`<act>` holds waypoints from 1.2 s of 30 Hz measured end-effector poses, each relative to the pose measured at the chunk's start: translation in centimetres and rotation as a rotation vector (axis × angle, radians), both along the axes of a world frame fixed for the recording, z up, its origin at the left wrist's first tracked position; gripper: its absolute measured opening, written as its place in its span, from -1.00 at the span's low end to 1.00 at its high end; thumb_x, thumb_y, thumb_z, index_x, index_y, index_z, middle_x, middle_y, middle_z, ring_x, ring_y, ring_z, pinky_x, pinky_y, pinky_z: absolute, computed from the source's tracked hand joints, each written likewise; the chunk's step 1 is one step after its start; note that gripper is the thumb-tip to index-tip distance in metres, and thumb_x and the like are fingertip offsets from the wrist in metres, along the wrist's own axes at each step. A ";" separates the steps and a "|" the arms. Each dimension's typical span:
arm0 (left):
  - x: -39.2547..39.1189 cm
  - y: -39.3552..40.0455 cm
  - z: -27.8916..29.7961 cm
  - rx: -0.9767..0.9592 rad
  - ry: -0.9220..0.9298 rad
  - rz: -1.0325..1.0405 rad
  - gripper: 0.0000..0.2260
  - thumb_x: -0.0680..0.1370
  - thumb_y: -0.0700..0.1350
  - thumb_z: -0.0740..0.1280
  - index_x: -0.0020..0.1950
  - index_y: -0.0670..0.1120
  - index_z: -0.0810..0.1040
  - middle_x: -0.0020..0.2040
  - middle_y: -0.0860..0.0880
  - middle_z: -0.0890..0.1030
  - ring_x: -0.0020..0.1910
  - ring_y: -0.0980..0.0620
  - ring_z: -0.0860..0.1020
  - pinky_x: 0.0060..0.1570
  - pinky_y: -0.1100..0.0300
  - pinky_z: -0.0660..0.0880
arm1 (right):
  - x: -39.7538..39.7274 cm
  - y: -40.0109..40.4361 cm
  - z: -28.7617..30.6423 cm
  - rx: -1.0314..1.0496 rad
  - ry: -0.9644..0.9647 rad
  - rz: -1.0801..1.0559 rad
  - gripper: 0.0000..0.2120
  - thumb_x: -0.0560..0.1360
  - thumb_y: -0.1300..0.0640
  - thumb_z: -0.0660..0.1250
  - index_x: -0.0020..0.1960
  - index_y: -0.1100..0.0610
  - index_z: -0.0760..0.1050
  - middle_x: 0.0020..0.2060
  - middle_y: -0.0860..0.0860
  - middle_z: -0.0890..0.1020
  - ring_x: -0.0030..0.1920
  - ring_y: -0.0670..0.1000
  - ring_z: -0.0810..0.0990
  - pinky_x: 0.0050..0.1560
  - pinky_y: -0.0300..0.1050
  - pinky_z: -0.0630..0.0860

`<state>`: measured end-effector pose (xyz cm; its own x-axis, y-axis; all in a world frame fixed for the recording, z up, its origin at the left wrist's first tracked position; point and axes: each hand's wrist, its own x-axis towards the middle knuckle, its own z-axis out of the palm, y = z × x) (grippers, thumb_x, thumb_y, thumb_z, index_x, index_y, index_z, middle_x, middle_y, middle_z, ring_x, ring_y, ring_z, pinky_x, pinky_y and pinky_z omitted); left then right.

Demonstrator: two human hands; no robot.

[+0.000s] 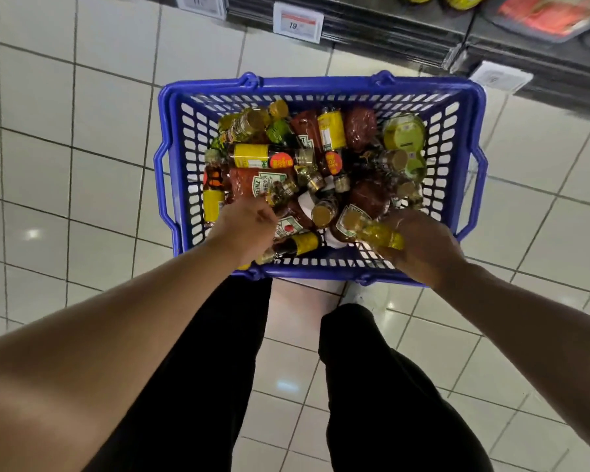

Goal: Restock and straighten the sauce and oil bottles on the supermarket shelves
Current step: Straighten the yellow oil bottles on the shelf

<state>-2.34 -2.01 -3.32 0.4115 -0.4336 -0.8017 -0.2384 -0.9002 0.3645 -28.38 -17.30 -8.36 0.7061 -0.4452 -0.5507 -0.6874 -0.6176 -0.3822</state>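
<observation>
A blue plastic basket (321, 87) stands on the tiled floor in front of my legs, piled with several sauce and oil bottles lying at all angles. My right hand (423, 248) grips a small yellow oil bottle (378, 233) with a gold cap at the basket's near right corner. My left hand (249, 224) reaches into the near left part, its fingers curled on a small dark bottle (281, 192) beside a Heinz ketchup bottle (252, 182). The fingertips of both hands are partly hidden among the bottles.
The dark bottom shelf (406, 32) with white price tags (297, 22) runs across the top of the view, with yellow bottles and red packs on it. Grey floor tiles surround the basket. My legs in black trousers stand just behind it.
</observation>
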 end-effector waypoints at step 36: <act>-4.5 0.5 0.7 -0.060 0.186 0.041 -0.54 0.15 0.09 0.69 -0.03 0.04 0.67 -0.17 0.12 0.71 -0.13 0.12 0.67 -0.01 0.11 0.62 | 6.8 -1.9 -6.5 1.116 -0.353 -2.271 -0.35 0.51 -0.36 0.32 0.37 0.11 0.49 0.23 0.20 0.65 0.26 0.27 0.60 0.37 0.39 0.39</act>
<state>-6.83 -1.46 -2.59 0.2769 -0.4688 -0.8388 -0.1256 -0.8831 0.4521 -21.54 -19.24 -14.82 -0.0772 -0.0612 -0.9951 0.3978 0.9133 -0.0870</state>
